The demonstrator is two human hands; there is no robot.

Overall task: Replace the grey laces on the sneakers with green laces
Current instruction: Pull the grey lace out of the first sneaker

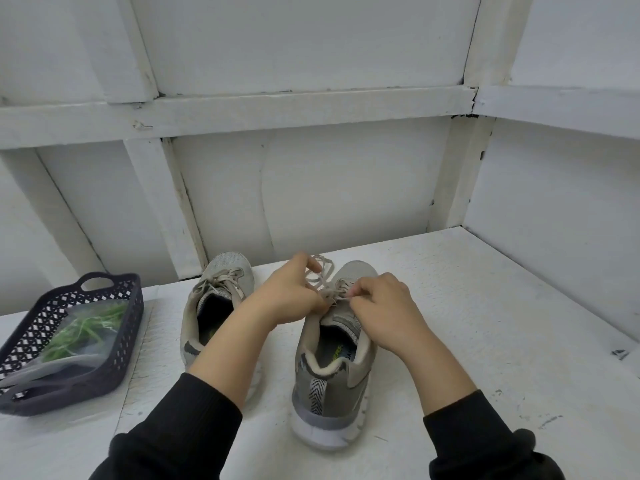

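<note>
Now | right sneaker: toe pointing away | left hand, right hand pinch lace

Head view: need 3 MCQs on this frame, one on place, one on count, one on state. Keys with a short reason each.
1. Where are the green laces?
A. in the dark basket
B. on the wall ledge
C. in the person's lap

2. How many sneakers stand on the table?
A. one
B. two
C. three

3. What are the left hand and right hand doing?
A. lying flat on the table
B. pinching the grey lace of the sneaker farther from the basket
C. lifting the basket

Keys:
1 A: the green strands lie in a clear bag inside the basket.
2 B: one stands beside the basket and one under the hands.
3 B: both hands have curled fingers on the lace above that sneaker's tongue.
</note>
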